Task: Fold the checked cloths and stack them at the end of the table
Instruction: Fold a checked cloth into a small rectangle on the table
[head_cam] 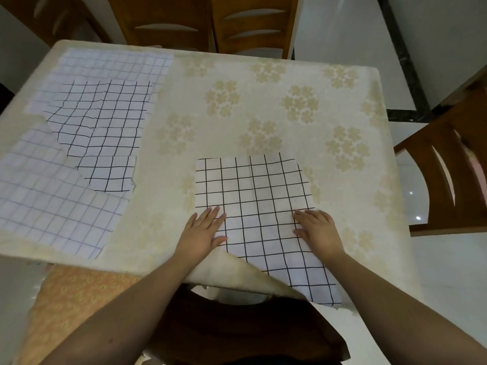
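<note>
A white cloth with a black check (253, 196) lies near the table's front edge, and its near end hangs over that edge. My left hand (204, 233) lies flat on the cloth's left border with fingers straight. My right hand (316, 229) presses flat on its right border. On the left of the table lie several more checked cloths spread out and overlapping: a bold black-lined one (101, 119) on top of paler ones (44, 204).
The table (263, 106) wears a cream flowered covering whose front edge is turned up below my left hand. Wooden chairs stand at the far side (210, 25), at the right (448, 175) and just under me (237, 327). The floor is white tile.
</note>
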`<action>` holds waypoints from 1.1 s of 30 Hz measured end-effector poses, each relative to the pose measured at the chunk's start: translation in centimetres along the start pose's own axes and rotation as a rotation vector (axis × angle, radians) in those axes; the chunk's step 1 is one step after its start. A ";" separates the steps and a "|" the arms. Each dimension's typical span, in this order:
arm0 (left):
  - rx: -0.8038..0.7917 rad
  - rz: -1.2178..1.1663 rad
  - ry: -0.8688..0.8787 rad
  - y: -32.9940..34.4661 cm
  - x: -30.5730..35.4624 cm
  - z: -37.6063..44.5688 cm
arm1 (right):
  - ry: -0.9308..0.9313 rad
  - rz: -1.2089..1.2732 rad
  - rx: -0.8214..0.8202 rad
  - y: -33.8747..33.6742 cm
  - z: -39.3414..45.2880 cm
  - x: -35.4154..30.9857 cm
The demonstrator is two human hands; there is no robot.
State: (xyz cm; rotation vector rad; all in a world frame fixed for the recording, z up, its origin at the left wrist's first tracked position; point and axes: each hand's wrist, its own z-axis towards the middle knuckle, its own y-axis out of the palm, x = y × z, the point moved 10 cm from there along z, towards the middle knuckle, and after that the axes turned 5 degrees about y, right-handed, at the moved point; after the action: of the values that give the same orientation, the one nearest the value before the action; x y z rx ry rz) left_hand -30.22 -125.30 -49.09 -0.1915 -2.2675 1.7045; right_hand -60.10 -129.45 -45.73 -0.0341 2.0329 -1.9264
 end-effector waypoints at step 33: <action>0.426 -0.170 0.100 -17.9 -2.4 -1.7 | 0.004 0.295 0.154 -11.2 2.3 -4.0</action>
State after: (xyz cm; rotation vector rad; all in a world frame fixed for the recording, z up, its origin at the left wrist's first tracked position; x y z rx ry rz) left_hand -26.14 -129.59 -31.98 0.0102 -1.7447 1.9820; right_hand -58.06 -131.58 -34.00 0.2911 1.7699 -1.8857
